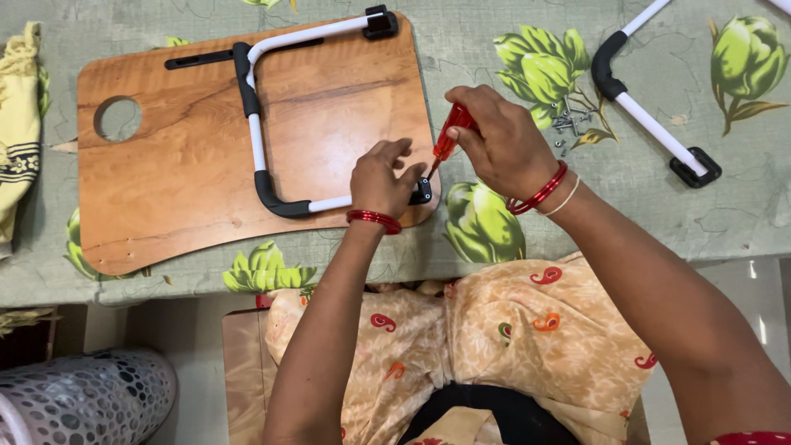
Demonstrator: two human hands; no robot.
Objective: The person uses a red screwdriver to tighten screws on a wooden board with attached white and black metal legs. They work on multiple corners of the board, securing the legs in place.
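Note:
A wooden board [181,165] with a round hole lies on a cloth-covered surface. A white U-shaped tube leg [257,132] with black corner pieces rests on it. My right hand [498,136] grips a red-handled screwdriver [449,136], its tip pointing down at the leg's black end bracket [423,194] near the board's right edge. My left hand [381,177] rests on the board by that bracket, fingers touching the tube end.
A second white and black leg [651,115] lies at the right on the green leaf-print cloth [494,49]. Several small screws [568,124] sit beside my right hand. Yellow fabric [18,124] lies far left; a perforated basket [82,400] stands below.

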